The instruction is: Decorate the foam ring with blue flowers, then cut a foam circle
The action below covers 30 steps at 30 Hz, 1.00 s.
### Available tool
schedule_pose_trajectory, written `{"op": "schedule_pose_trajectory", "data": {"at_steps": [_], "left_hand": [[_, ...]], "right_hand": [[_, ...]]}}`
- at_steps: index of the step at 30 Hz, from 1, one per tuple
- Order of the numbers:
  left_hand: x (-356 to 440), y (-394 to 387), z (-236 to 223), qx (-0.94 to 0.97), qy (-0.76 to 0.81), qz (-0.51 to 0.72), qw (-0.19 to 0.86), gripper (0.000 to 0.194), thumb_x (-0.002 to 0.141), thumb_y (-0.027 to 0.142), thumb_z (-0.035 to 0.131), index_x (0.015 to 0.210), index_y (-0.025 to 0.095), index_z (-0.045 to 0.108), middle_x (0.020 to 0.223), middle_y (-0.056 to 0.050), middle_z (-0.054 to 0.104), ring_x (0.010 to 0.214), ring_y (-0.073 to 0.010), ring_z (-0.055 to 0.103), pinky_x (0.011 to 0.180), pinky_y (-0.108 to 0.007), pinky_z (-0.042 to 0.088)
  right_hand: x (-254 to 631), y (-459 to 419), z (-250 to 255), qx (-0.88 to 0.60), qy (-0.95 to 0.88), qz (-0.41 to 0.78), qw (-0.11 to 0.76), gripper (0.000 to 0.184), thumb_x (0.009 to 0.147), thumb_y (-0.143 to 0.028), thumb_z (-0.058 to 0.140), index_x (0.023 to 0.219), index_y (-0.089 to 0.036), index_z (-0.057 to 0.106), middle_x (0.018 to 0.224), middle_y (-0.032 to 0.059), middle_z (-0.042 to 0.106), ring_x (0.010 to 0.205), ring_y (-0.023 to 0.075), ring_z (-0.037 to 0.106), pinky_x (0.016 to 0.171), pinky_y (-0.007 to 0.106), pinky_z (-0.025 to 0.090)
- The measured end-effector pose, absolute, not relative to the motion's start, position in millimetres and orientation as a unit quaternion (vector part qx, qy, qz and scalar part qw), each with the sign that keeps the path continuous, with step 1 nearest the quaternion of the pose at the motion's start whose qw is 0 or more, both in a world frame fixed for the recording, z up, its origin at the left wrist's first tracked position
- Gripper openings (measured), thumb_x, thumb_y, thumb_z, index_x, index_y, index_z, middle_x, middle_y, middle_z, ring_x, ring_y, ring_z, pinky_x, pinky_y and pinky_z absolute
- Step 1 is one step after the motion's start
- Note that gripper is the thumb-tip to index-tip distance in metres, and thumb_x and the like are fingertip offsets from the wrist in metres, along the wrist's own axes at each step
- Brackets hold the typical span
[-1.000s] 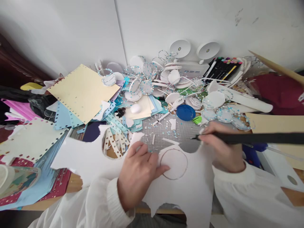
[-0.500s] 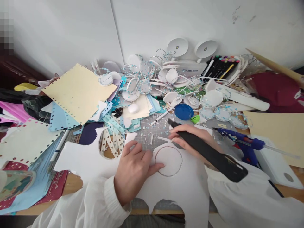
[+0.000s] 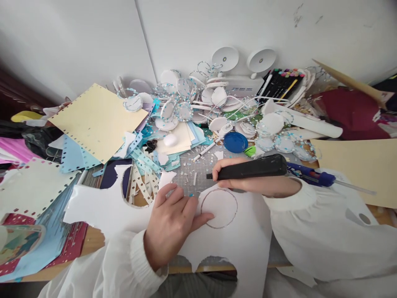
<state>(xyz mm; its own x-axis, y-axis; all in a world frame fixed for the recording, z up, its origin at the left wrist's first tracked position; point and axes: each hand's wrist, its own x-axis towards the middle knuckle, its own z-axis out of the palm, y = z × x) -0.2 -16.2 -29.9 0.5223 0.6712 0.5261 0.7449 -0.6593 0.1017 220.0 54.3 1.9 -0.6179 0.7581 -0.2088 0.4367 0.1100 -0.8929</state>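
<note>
A white foam board point(image 3: 229, 248) with ragged cut-outs along its edges lies in front of me. A dark circle point(image 3: 219, 208) is drawn near its far edge. My left hand point(image 3: 170, 219) presses on the board just left of the circle, fingers loosely bent and apart, thumb stretched onto the circle's outline. My right hand point(image 3: 229, 174) is closed round a black tool point(image 3: 251, 167) shaped like a utility knife, held nearly level above the board's far edge. Its narrow tip points left; I cannot make out a blade.
Behind lies a grey cutting mat point(image 3: 186, 159) with scraps and a white pen point(image 3: 206, 150). A blue lid point(image 3: 235, 142) sits near beaded white discs point(image 3: 182, 111). A blue glue gun point(image 3: 319, 178) lies right, by beige card point(image 3: 356, 165). Punched paper point(image 3: 96, 122) piles up left.
My right hand has swung the black tool from a slant toward me to nearly level, its tip shifting left and down to the board's far edge. My left hand stays on the board.
</note>
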Motion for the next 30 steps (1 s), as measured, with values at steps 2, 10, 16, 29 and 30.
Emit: {"op": "schedule_pose_trajectory", "data": {"at_steps": [2, 10, 16, 29, 30], "left_hand": [[0, -17, -30, -0.870, -0.404, -0.273, 0.074, 0.032, 0.088, 0.041, 0.056, 0.066, 0.017, 0.055, 0.054, 0.003, 0.050, 0.062, -0.0143, 0.050, 0.086, -0.035, 0.038], [-4, -16, -35, -0.871, -0.412, -0.256, 0.075, 0.035, 0.087, 0.044, 0.056, 0.064, 0.017, 0.055, 0.054, 0.002, 0.051, 0.064, -0.0153, 0.053, 0.086, -0.037, 0.041], [0, -17, -28, -0.881, -0.385, -0.257, 0.097, 0.034, 0.088, 0.044, 0.054, 0.066, 0.017, 0.055, 0.054, 0.003, 0.053, 0.063, -0.0149, 0.052, 0.086, -0.037, 0.041], [3, -15, -25, -0.880, -0.386, -0.255, 0.110, 0.038, 0.088, 0.047, 0.054, 0.064, 0.017, 0.053, 0.056, 0.001, 0.054, 0.063, -0.0152, 0.052, 0.085, -0.036, 0.041], [2, -15, -26, -0.880, -0.389, -0.252, 0.109, 0.038, 0.088, 0.047, 0.054, 0.064, 0.017, 0.053, 0.056, 0.001, 0.054, 0.063, -0.0153, 0.053, 0.085, -0.036, 0.041]], "right_hand": [[220, 53, -4, -0.410, -0.723, 0.530, 0.166, 0.008, 0.083, -0.023, 0.058, 0.090, -0.021, 0.059, 0.090, 0.0007, 0.061, 0.083, 0.0152, 0.055, 0.067, 0.025, 0.043], [215, 49, -4, -0.389, -0.703, 0.565, 0.189, 0.009, 0.084, -0.025, 0.057, 0.093, -0.021, 0.058, 0.089, -0.0015, 0.057, 0.081, 0.0127, 0.052, 0.071, 0.024, 0.041], [200, 45, 11, -0.365, -0.653, 0.647, 0.145, 0.011, 0.081, -0.024, 0.063, 0.091, -0.019, 0.062, 0.090, -0.0018, 0.060, 0.085, 0.0122, 0.053, 0.074, 0.023, 0.042], [191, 45, -5, -0.408, -0.602, 0.661, 0.187, 0.009, 0.074, -0.023, 0.064, 0.083, -0.023, 0.061, 0.082, -0.0027, 0.059, 0.079, 0.0144, 0.055, 0.070, 0.026, 0.044], [191, 45, -4, -0.408, -0.610, 0.653, 0.188, 0.009, 0.075, -0.024, 0.064, 0.084, -0.023, 0.061, 0.084, -0.0025, 0.059, 0.081, 0.0147, 0.056, 0.072, 0.026, 0.044]]}}
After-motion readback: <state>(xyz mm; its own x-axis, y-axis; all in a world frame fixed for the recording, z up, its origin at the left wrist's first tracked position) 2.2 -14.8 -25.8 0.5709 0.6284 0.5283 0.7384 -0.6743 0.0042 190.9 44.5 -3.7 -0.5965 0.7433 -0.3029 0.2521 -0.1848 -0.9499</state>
